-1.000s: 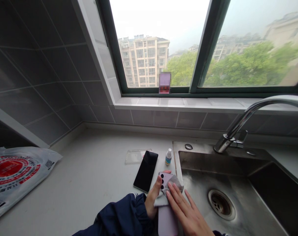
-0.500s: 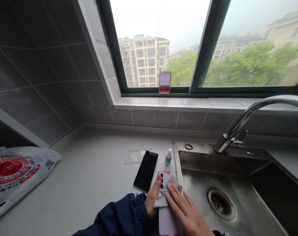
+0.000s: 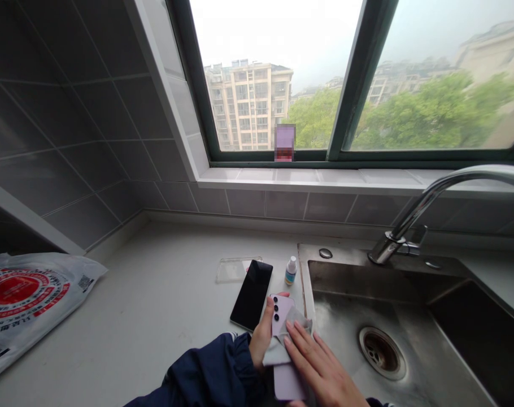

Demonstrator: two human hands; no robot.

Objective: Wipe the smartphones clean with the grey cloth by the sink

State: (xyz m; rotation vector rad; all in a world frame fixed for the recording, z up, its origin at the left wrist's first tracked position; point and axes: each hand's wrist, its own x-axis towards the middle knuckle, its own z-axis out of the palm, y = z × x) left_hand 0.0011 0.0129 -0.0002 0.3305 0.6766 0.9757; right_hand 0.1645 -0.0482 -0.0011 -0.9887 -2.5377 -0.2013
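Observation:
A lilac phone (image 3: 289, 383), back side up with its camera lenses showing, lies in my left hand (image 3: 263, 334). The left thumb rests along the phone's edge beside the lenses, and fingertips curl round the top. Across the middle of the phone's back is a light grey cloth (image 3: 276, 353). My right hand (image 3: 320, 362) presses the cloth onto the phone, its fingers long and close together. Just beyond the hands, a dark-screened phone (image 3: 252, 294) rests on the counter. Near it stands a small white-capped bottle (image 3: 291, 271) with a blue and yellow label.
A clear phone case (image 3: 230, 270) lies partly behind the dark phone. On the right is a steel sink (image 3: 337, 316) with a drain (image 3: 382, 351) and a chrome faucet (image 3: 409, 220). A printed plastic bag (image 3: 36, 305) occupies the counter's left side. A window sill (image 3: 299, 176) runs behind.
The lilac phone has shifted slightly in the hands, and its lens end has moved a little left. The cloth under my right hand has slid slightly down the phone's back.

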